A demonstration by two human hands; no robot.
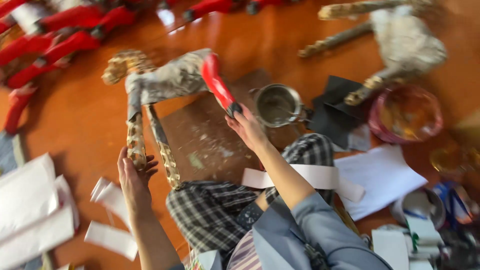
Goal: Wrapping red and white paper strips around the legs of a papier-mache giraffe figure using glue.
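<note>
Hands hold a papier-mâché horse figure (170, 80) over the orange floor (85, 120): the left hand (134, 175) closed on a gold front leg (136, 142), the right hand (247, 127) clamped on its red hind leg (217, 85). Beyond the right grip stands a small metal pot (278, 104).

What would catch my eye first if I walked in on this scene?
Most likely the papier-mache animal figure at the centre of the orange floor, grey-bodied with one red leg. The left hand holds a gold-patterned leg; the right hand holds the red leg's dark tip. Red figures crowd the upper left, and a small metal pot sits just right.
</note>
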